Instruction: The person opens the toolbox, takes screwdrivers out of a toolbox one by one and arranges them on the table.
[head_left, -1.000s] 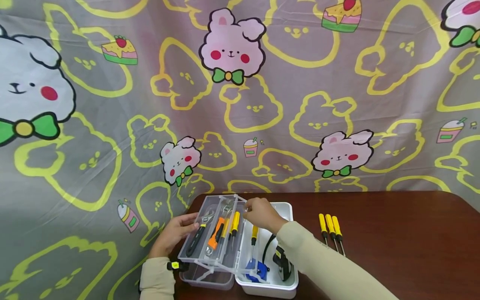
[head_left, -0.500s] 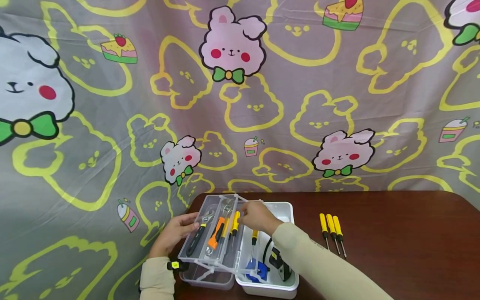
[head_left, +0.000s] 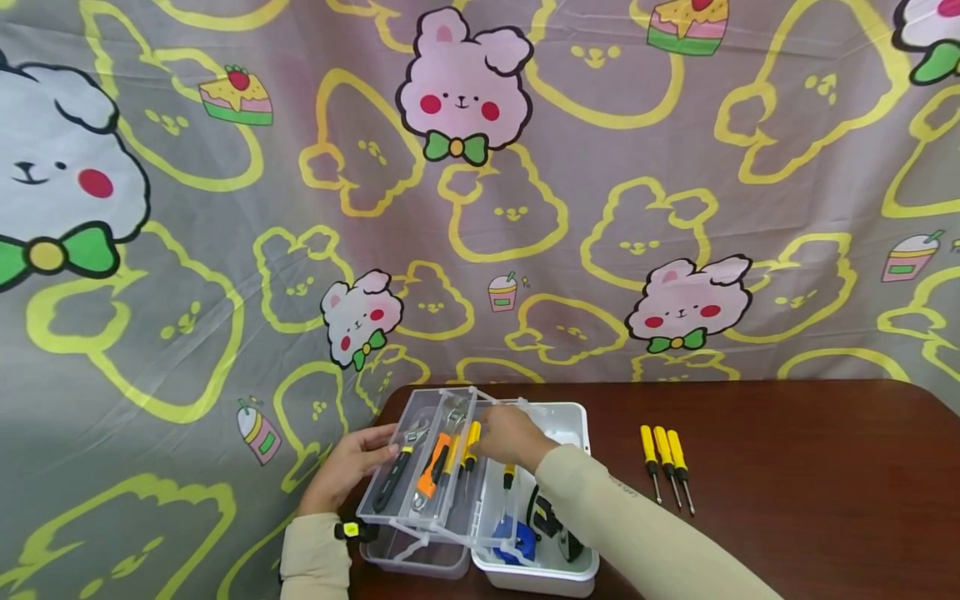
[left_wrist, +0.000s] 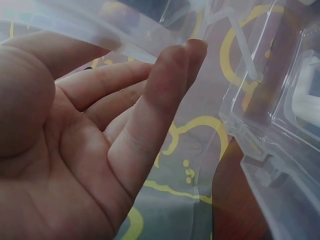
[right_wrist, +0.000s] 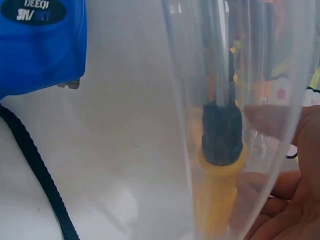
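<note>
My left hand [head_left: 352,462] grips the edge of the clear tray [head_left: 375,512] of the opened toolbox, the tray's edge passing between thumb and fingers. In the tray lie a black-handled adjustable wrench [head_left: 395,475], an orange utility knife [head_left: 431,471] and a yellow-and-black screwdriver [head_left: 471,446]. My right hand [head_left: 517,437] reaches into the tray from the right. In the right wrist view, its fingers [right_wrist: 272,120] are right at the handle of a screwdriver [right_wrist: 220,195], seen through a clear wall; I cannot tell whether they hold it.
The white toolbox base [head_left: 577,571] contains a blue tape measure [head_left: 517,537] and a black item [head_left: 570,546]. Three yellow-handled screwdrivers [head_left: 663,454] lie side by side on the brown table [head_left: 810,467]. A cartoon-patterned cloth [head_left: 570,233] hangs behind.
My right hand has moved left and slightly down, onto the handle area of the screwdriver in the tray. The left hand has stayed in place on the tray's edge.
</note>
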